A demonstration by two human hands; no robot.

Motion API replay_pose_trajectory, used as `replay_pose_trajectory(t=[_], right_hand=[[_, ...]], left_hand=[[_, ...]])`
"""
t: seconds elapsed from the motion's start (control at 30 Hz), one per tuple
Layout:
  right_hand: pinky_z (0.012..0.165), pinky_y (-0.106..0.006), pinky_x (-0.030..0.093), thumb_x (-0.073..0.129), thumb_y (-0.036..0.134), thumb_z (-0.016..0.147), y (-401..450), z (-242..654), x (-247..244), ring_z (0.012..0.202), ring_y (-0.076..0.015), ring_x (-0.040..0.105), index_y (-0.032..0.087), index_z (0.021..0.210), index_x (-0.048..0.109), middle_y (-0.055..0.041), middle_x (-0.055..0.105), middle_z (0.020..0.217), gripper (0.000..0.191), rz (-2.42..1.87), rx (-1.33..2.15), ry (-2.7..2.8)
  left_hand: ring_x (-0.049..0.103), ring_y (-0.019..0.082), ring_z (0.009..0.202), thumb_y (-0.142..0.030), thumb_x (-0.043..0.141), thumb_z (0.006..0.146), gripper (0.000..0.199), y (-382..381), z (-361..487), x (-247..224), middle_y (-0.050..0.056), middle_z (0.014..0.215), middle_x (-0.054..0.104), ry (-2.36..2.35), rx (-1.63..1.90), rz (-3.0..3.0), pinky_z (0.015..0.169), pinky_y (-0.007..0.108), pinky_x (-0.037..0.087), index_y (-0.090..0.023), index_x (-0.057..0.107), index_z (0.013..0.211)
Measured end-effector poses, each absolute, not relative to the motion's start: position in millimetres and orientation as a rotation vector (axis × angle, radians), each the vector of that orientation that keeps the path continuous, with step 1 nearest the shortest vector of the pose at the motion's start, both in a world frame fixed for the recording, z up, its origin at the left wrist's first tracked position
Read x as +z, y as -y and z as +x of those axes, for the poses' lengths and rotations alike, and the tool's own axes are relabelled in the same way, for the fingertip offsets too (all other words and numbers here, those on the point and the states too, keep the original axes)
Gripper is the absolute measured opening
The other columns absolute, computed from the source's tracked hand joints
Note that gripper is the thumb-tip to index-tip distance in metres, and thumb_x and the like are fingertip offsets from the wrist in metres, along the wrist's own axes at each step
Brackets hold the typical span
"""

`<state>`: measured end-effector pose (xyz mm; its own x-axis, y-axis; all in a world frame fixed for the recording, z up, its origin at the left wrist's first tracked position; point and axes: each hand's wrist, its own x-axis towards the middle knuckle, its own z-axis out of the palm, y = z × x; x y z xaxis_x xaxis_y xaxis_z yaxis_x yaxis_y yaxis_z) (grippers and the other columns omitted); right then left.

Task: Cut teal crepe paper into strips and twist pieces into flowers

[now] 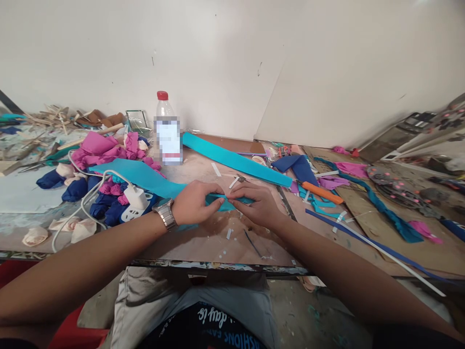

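A turquoise strip (145, 175), crepe paper or thin fabric by its look, runs from the left pile into my hands at the middle of the table. My left hand (198, 201), with a metal watch at the wrist, pinches it between thumb and fingers. Close against it, my right hand (256, 202) grips the strip's narrow end, fingers and thumb together. The strip looks folded or gathered between the fingertips; the exact fold is hidden. Behind my hands lies a flat turquoise band (232, 159), its right end beside an orange-handled cutter (321, 192).
A red-capped bottle (165, 104) stands at the back. Left are pink and blue rolled flowers (96, 143), a white charger (135, 196) with its cable on a power strip, and wooden sticks (54, 118). Blue strips (385, 213) and cardboard (436, 245) lie right. A wall closes off the back.
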<state>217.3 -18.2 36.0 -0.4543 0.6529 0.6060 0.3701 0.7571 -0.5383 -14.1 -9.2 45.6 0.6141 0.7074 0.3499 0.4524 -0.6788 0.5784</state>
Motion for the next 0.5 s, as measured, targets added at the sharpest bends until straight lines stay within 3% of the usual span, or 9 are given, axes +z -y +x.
replay_pose_trajectory(t=[0.4,0.5], right_hand=[[0.078,-0.035,0.060,0.070,0.026,0.096,18.1,217.4,35.4,0.085,-0.0196,0.073,0.024,0.094,0.080,-0.0074,0.078,0.092,0.010,-0.726,0.392,2.101],[0.078,-0.035,0.060,0.069,0.029,0.096,18.0,217.4,35.4,0.085,-0.0195,0.073,0.024,0.094,0.080,-0.0073,0.078,0.091,0.012,-0.735,0.396,2.108]], left_hand=[[0.071,0.023,0.089,-0.014,0.056,0.081,0.032,8.8,-13.9,46.1,0.002,0.098,0.079,-0.929,0.771,2.399,0.082,0.035,0.049,-0.022,0.076,0.105],[0.069,0.022,0.088,-0.021,0.055,0.089,0.024,9.9,-14.6,47.7,0.003,0.097,0.078,-0.890,0.773,2.367,0.081,0.035,0.048,-0.020,0.075,0.103]])
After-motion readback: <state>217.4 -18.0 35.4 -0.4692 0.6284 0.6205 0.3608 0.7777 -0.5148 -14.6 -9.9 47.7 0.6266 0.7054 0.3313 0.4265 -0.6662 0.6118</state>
